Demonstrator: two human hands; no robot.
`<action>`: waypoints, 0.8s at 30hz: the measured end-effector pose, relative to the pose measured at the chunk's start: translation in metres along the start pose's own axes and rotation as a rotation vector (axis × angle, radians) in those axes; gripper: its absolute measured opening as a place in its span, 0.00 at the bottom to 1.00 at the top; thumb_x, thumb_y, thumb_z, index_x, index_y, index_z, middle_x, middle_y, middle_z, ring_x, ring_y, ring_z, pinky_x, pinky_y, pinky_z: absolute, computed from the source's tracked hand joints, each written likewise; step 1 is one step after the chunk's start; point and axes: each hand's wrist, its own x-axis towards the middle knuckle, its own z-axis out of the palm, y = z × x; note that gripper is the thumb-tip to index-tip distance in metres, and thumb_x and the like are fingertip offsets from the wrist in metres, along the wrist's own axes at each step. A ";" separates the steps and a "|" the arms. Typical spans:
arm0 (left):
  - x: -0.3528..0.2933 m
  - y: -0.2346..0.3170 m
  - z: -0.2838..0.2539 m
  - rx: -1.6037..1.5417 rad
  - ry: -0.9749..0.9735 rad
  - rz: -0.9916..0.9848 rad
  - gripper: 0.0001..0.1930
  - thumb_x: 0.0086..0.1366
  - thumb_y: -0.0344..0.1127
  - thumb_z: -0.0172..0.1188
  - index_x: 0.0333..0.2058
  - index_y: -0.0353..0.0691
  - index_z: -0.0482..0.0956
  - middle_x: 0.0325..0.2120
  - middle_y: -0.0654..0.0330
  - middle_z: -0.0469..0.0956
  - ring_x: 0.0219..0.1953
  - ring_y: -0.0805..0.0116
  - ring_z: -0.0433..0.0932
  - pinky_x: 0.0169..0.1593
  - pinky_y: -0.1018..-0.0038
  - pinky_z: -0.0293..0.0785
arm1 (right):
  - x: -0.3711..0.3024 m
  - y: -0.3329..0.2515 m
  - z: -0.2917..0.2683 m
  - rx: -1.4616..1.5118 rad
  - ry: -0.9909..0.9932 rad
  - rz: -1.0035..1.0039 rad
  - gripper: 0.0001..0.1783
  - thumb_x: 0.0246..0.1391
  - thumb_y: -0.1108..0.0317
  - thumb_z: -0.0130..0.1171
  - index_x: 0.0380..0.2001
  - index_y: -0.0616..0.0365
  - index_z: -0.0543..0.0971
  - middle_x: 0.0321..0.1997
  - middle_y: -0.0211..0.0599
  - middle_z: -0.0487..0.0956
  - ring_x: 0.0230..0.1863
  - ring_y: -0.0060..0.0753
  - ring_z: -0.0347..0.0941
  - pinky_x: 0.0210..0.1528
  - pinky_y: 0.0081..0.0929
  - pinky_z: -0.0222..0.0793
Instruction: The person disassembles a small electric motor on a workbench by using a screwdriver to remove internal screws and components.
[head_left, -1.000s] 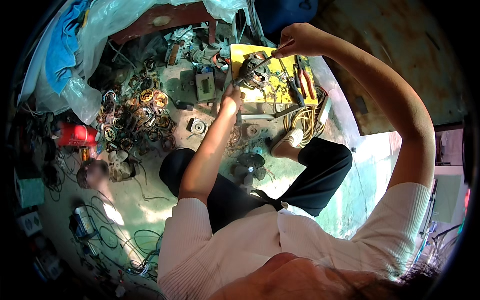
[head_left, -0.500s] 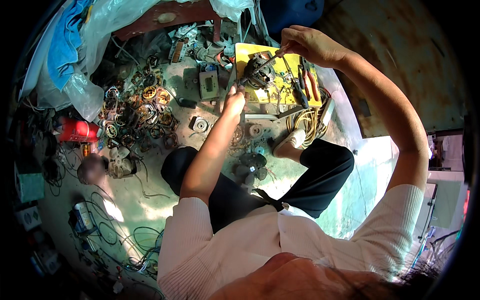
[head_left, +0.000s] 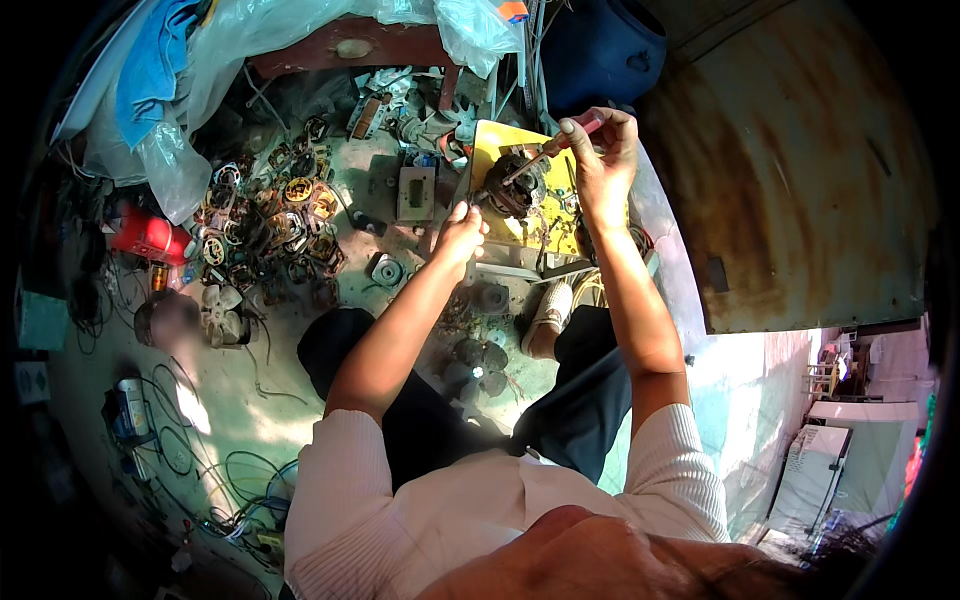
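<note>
On a yellow board (head_left: 500, 135) in front of me sits a dark, grimy electric motor (head_left: 515, 187) with wires at its lower side. My right hand (head_left: 606, 170), raised beyond the board's right part, is closed round the red handle of a screwdriver (head_left: 592, 122). The screwdriver's shaft slants down-left to the motor, and its tip seems to meet the housing. My left hand (head_left: 460, 238) is closed at the board's left edge, beside a dark rod-like part that sticks out from the motor. What its fingers grip is partly hidden.
A heap of old motor windings (head_left: 285, 215) covers the floor to the left. Fan blades (head_left: 476, 368) lie between my legs, and a red container (head_left: 150, 235) stands far left. A blue barrel (head_left: 605, 55) is behind the board; a rusty metal panel (head_left: 790, 190) rises at right.
My right hand has turned, its elbow now lower and closer in, and the screwdriver's red handle now shows. My left hand stays at the motor's left side. The whole view has shifted.
</note>
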 end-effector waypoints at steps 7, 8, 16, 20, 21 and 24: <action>-0.015 0.009 0.005 -0.002 0.025 0.006 0.21 0.74 0.44 0.46 0.62 0.52 0.59 0.27 0.70 0.67 0.21 0.84 0.58 0.23 0.83 0.60 | -0.014 0.013 -0.011 0.135 0.131 -0.001 0.19 0.53 0.74 0.66 0.47 0.63 0.73 0.36 0.31 0.78 0.39 0.19 0.74 0.46 0.18 0.69; -0.017 0.011 0.006 -0.009 0.010 0.001 0.20 0.74 0.44 0.46 0.62 0.52 0.60 0.27 0.70 0.67 0.20 0.84 0.58 0.23 0.84 0.60 | -0.015 0.012 -0.015 0.115 0.118 0.036 0.21 0.54 0.74 0.65 0.50 0.63 0.73 0.37 0.32 0.78 0.40 0.19 0.74 0.47 0.18 0.68; -0.004 0.003 0.005 0.027 0.057 0.004 0.29 0.73 0.45 0.48 0.67 0.47 0.51 0.26 0.69 0.68 0.21 0.82 0.59 0.21 0.82 0.61 | -0.015 0.022 -0.024 0.086 -0.009 -0.189 0.23 0.64 0.72 0.50 0.60 0.65 0.63 0.39 0.45 0.79 0.48 0.37 0.75 0.57 0.36 0.67; -0.009 0.008 0.010 0.043 0.066 0.009 0.23 0.73 0.46 0.46 0.63 0.49 0.57 0.26 0.70 0.67 0.20 0.83 0.58 0.21 0.83 0.59 | -0.018 0.029 -0.040 0.024 0.104 -0.051 0.16 0.63 0.74 0.52 0.52 0.67 0.72 0.39 0.43 0.81 0.42 0.35 0.77 0.52 0.30 0.72; -0.012 0.012 0.013 0.050 0.057 0.004 0.20 0.73 0.47 0.46 0.60 0.51 0.60 0.26 0.70 0.66 0.19 0.84 0.57 0.21 0.84 0.59 | -0.018 0.030 -0.044 0.076 0.102 -0.010 0.15 0.62 0.75 0.52 0.52 0.68 0.74 0.41 0.42 0.81 0.42 0.33 0.78 0.51 0.28 0.72; -0.016 0.016 0.011 0.071 0.038 0.011 0.17 0.73 0.47 0.45 0.56 0.52 0.64 0.27 0.71 0.65 0.19 0.85 0.56 0.21 0.85 0.58 | -0.014 0.009 -0.036 -0.078 0.106 -0.075 0.17 0.62 0.76 0.52 0.53 0.67 0.74 0.44 0.42 0.81 0.46 0.30 0.77 0.53 0.25 0.70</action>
